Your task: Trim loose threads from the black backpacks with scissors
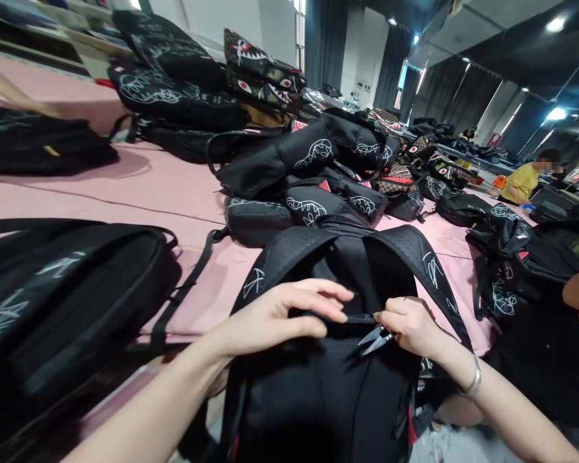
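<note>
A black backpack [328, 399] with white scribble marks on its shoulder straps is right in front of me, its opening facing up. My right hand [408, 325] is closed around a pair of thread snips [377, 338], whose two blades point left and stand apart. Its thumb and fingertips also pinch the dark edge [359, 317] of the bag's opening. Over the left part of that opening, my left hand [302, 308] has its fingers stretched out, thumb apart from them. It holds nothing that I can see. The bag's inside is mostly dark.
Another black backpack [77, 276] lies on the pink table [174, 193] to my left. Black and patterned bags [309, 161] are heaped across the middle. More bags [511, 257] are at the right. Someone's arm [14, 90] reaches in at far left; a person in yellow [521, 180] is farther back.
</note>
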`<action>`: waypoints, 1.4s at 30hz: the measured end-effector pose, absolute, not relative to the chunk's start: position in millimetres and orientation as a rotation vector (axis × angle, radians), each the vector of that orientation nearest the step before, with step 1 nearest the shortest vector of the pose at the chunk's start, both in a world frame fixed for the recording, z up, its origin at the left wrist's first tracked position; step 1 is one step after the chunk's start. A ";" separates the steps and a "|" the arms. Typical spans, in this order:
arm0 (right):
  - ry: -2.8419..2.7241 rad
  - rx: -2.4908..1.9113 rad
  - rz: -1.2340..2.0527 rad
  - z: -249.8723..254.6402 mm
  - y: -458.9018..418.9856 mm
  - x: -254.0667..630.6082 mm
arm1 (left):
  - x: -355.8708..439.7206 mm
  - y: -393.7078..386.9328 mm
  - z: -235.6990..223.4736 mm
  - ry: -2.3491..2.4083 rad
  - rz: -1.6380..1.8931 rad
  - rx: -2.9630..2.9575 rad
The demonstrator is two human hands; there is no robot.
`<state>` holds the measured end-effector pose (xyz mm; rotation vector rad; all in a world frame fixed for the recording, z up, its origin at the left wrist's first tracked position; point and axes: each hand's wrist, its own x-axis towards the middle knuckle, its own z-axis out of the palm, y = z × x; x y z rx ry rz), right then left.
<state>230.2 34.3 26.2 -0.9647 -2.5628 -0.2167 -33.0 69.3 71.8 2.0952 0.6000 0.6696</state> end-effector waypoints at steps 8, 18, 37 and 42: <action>-2.592 -0.941 -0.264 29.4 30.9 226.8 | 11.3 105.0 60.7 0.682 0.365 2.960; -2.512 -1.099 -0.122 22.5 42.6 233.4 | 35.7 122.6 54.7 0.766 0.162 3.031; -2.476 -1.321 -0.112 64.4 65.6 217.5 | 28.0 75.8 38.3 1.669 0.315 2.387; -2.747 -1.244 -0.403 70.4 73.8 196.4 | 30.2 70.7 38.1 1.724 0.316 2.376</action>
